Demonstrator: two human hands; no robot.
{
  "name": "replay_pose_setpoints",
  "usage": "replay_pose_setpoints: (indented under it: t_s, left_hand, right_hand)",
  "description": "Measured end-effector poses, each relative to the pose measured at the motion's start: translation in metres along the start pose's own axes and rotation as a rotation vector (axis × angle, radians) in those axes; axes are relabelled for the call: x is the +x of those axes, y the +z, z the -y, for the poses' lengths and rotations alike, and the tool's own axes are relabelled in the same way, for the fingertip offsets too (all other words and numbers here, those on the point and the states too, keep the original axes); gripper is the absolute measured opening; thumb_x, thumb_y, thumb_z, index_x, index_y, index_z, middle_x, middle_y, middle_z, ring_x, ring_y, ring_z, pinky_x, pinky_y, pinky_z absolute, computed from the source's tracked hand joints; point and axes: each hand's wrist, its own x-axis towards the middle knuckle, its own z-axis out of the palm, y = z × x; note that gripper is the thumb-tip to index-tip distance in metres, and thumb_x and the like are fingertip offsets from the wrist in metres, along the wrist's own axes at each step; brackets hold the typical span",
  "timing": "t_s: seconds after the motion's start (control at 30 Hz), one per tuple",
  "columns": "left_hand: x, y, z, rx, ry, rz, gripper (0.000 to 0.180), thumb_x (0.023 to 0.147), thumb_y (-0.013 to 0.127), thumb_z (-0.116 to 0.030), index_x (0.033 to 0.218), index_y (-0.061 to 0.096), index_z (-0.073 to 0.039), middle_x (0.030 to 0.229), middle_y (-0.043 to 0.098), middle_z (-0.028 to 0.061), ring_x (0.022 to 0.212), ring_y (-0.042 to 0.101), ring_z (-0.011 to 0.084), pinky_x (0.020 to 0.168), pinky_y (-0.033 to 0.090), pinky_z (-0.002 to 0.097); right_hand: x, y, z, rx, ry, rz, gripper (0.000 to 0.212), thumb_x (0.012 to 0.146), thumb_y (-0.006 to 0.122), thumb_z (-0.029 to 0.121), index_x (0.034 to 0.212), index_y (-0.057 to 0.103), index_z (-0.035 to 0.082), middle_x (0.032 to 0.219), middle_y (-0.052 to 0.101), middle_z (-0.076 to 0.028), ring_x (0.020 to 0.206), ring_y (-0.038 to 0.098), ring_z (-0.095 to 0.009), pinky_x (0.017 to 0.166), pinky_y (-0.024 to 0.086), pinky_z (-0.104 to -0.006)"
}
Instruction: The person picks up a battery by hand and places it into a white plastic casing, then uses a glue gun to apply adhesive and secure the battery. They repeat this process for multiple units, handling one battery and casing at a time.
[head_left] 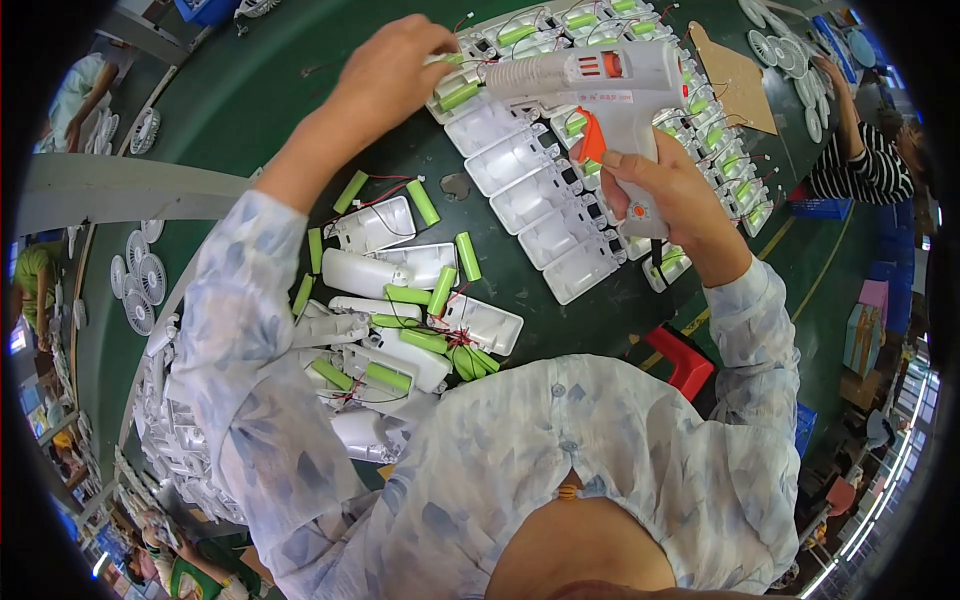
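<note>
A white hot glue gun (625, 85) with an orange trigger is in my right hand (665, 185), its fingers wrapped round the handle. The gun lies level above rows of white plastic housings (535, 195), its nozzle end pointing left. My left hand (390, 75) is closed at the far left corner of these rows, fingertips pinched at a green battery cell (452, 58) with thin wires. Just below them another green cell (460, 96) lies in a housing. Several nearer housings in the left row hold no cell; many farther ones do.
A loose heap of white housings (370, 270) and green cells (423, 203) with red wires lies at near left. A brown cardboard piece (735, 80) lies beyond the rows. At right is a red object (680, 362); a co-worker's striped sleeve (860, 170) shows at far right.
</note>
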Motion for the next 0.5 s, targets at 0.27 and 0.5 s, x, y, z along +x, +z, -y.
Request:
replay_pose_setpoints:
  t_s: [0.27,0.5]
  left_hand:
    - [-0.064,-0.084,-0.021,-0.002,-0.426,0.645,0.022,0.082,0.062,-0.007,0.104,0.065,-0.005,0.103,0.068,0.0132,0.099,0.064,0.0346,0.085,0.051,0.0415]
    - [-0.096,-0.08,-0.04,0.062,-0.34,0.663,0.045,0.078,0.063,0.001,0.122,0.061,-0.009,0.114,0.059,0.0149,0.107,0.061,0.0355,0.091,0.05,0.0439]
  right_hand:
    - [0.013,0.005,0.003,-0.035,-0.016,0.005,0.024,0.091,0.061,0.021,0.106,0.059,0.002,0.067,0.06,-0.004,0.056,0.054,-0.011,0.052,0.043,-0.0275]
    - [0.006,0.002,0.003,-0.045,0.005,0.023,0.025,0.091,0.061,0.022,0.104,0.06,0.0,0.067,0.058,-0.003,0.056,0.054,-0.011,0.053,0.042,-0.0279]
